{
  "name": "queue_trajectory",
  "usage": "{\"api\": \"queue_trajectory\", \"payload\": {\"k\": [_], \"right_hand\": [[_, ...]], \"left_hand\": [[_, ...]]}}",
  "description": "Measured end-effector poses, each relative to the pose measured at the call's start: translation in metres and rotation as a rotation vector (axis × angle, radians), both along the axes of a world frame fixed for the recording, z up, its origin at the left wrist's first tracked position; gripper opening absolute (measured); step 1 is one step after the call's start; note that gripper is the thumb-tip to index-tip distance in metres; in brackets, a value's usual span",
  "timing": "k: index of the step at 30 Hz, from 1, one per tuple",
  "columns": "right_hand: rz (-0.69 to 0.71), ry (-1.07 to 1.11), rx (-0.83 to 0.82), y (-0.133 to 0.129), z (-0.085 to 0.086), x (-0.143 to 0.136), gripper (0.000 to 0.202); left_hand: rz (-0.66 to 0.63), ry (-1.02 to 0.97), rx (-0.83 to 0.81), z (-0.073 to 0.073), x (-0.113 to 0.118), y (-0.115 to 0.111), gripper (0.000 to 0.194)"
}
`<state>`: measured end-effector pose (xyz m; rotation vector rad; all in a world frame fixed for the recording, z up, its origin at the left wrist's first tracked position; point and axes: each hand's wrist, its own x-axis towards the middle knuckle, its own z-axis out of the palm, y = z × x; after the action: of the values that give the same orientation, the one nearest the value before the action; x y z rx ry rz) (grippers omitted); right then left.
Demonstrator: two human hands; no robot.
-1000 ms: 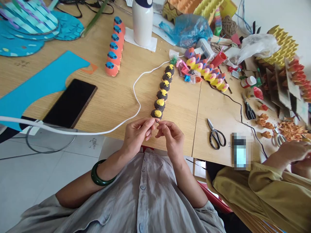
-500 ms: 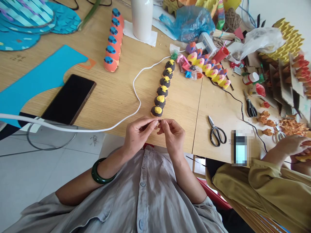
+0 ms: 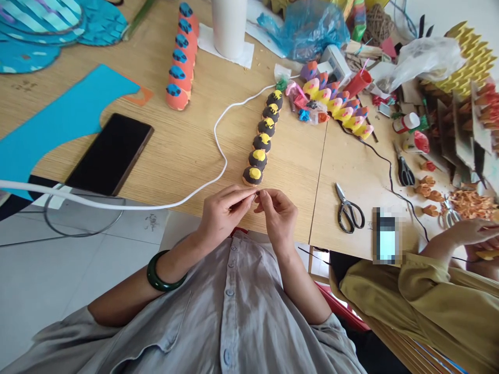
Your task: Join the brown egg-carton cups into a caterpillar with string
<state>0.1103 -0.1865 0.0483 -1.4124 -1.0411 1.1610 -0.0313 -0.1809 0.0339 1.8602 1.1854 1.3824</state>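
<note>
My left hand [image 3: 224, 212] and my right hand [image 3: 279, 214] meet at the table's near edge, fingertips pinched together. Between them is a tiny dark bit [image 3: 257, 194] that looks like modelling clay; most of it is hidden by the fingers. Just beyond my fingertips lies a strip of black domes [image 3: 261, 142], each topped with a yellow patch. Small black marks show on the yellow of the far domes, while the nearest patches look plain. To the left, farther back, stands an orange strip of bumps [image 3: 187, 39] with blue patches.
A white cable [image 3: 217, 136] winds past the black strip. At left lie a phone [image 3: 110, 154] and blue card [image 3: 58, 111]. Scissors [image 3: 348, 210] rest at right, near a co-worker's hand [image 3: 470, 232]. A white cylinder [image 3: 229, 26], blue plastic bag [image 3: 304, 31] and yellow-purple strips [image 3: 339, 106] stand behind.
My fingers have shifted slightly at the pinch, with the left fingers straighter over the dark bit. The whole view has tilted a little. The co-worker's hand has moved slightly.
</note>
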Motion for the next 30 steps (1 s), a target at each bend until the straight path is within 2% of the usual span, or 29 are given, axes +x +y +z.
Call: {"api": "queue_trajectory", "payload": {"k": [12, 24, 30], "right_hand": [[0.024, 0.094, -0.045, 0.002, -0.008, 0.001, 0.036], [0.024, 0.102, -0.09, 0.005, -0.008, 0.005, 0.035], [0.038, 0.124, -0.099, 0.005, -0.011, 0.005, 0.035]], "left_hand": [[0.019, 0.033, -0.022, -0.002, -0.001, 0.001, 0.021], [-0.014, 0.177, 0.075, -0.004, -0.005, 0.0, 0.022], [-0.009, 0.179, 0.056, -0.003, -0.005, 0.001, 0.022]]}}
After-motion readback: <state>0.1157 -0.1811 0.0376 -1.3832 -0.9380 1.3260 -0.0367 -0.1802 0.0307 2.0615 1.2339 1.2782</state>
